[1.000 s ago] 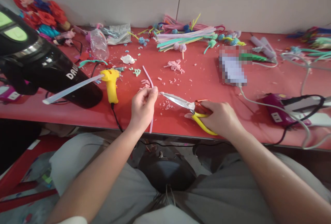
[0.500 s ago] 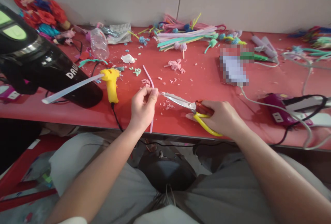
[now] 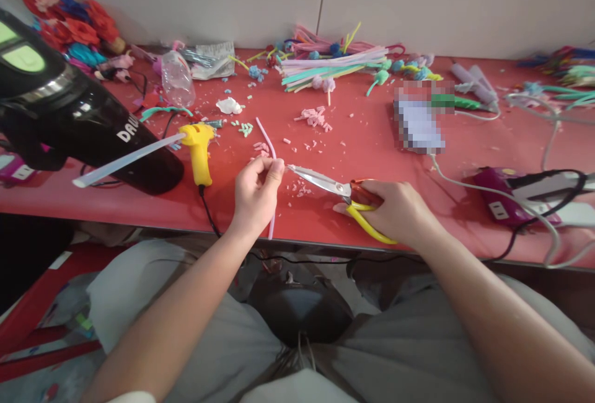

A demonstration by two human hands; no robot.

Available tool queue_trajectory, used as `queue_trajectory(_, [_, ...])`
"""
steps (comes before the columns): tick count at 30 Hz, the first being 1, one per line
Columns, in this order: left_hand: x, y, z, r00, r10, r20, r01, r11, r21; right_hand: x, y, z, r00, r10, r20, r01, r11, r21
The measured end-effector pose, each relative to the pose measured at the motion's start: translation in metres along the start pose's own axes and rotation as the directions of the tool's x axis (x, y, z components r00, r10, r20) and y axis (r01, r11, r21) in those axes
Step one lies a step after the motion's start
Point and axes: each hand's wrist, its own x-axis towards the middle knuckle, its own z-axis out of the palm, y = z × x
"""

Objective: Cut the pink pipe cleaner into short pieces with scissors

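Observation:
My left hand (image 3: 255, 197) is closed, thumb and forefinger pinching a pink pipe cleaner (image 3: 265, 136). One end of the stem sticks up past the fingers, and the other hangs down below the hand. My right hand (image 3: 403, 209) is wrapped round the red and yellow handles of a pair of scissors (image 3: 320, 180). The blades point left, their tips just beside my left fingertips and nearly together. Whether anything lies between the tips is too small to tell. Under the blades lie tiny pink clippings (image 3: 300, 190), and beyond them a heap of pink snippets (image 3: 316, 118).
Left of my hands stands a yellow glue gun (image 3: 199, 158) with a long glue stick, near a black bottle (image 3: 100, 121). Bundled pipe cleaners (image 3: 334, 68) lie at the back. A blurred pale object (image 3: 421, 124) and a purple power socket (image 3: 497, 198) with cables are on the right.

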Motion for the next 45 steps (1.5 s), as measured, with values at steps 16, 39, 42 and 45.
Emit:
queue_trajectory(16, [-0.0001, -0.0027, -0.0017, 0.997, 0.078, -0.023, -0.075, 0.989, 0.131, -0.0006, 0.0044, -0.0010, 1.000, 0.003, 0.023, -0.004, 0.999, 0.034])
queue_trajectory(39, [-0.0012, -0.0005, 0.0010, 0.998, 0.040, -0.040, -0.037, 0.996, 0.084, 0.0014, 0.0027, 0.0007, 1.000, 0.009, 0.030, -0.010, 0.999, 0.032])
queue_trajectory(42, [-0.0008, 0.0000, 0.0008, 0.998, 0.042, -0.050, -0.037, 0.994, 0.098, 0.0018, 0.0026, 0.0005, 1.000, 0.011, 0.027, -0.012, 1.000, 0.028])
queue_trajectory(45, [-0.0001, -0.0008, 0.0006, 0.998, 0.037, -0.052, -0.032, 0.995, 0.092, 0.0015, 0.0031, 0.0002, 1.000, 0.015, 0.017, -0.015, 1.000, 0.024])
